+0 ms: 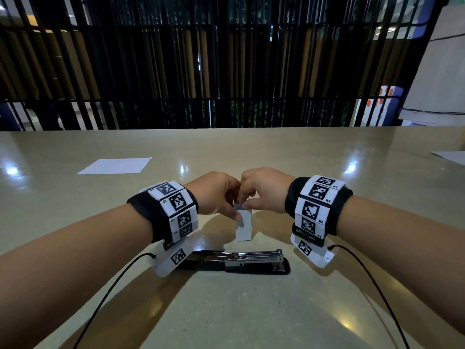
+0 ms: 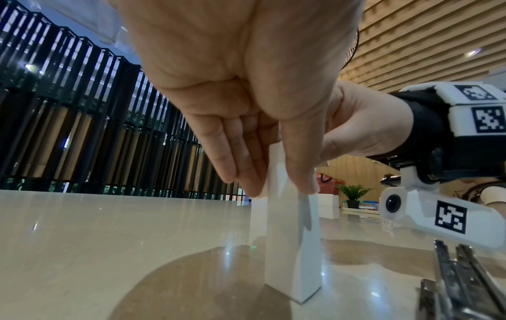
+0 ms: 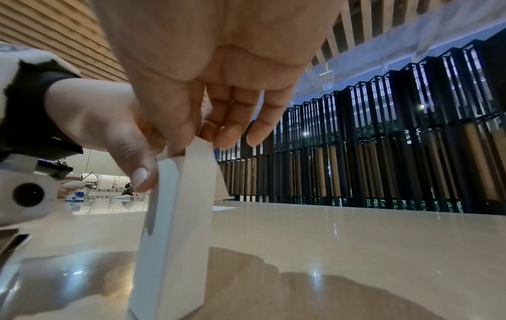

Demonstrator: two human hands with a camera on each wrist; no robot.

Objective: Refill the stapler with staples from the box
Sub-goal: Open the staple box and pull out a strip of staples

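Note:
A small white staple box (image 1: 243, 226) stands on end in the middle of the table, its top end open. My left hand (image 1: 232, 209) grips its upper part, thumb on the near face (image 2: 299, 173) and fingers (image 2: 240, 173) on the far side. My right hand (image 1: 245, 201) pinches at the open top (image 3: 201, 145), thumb against fingertips; whether it holds a flap or staples I cannot tell. The black and chrome stapler (image 1: 236, 260) lies swung open on the table just in front of the box, under my wrists (image 2: 460, 281).
A white paper sheet (image 1: 114, 166) lies at the far left and another (image 1: 450, 157) at the right edge. A black slatted railing (image 1: 226, 71) stands behind the table's far edge. Thin black cables (image 1: 113, 285) hang from both wrist units.

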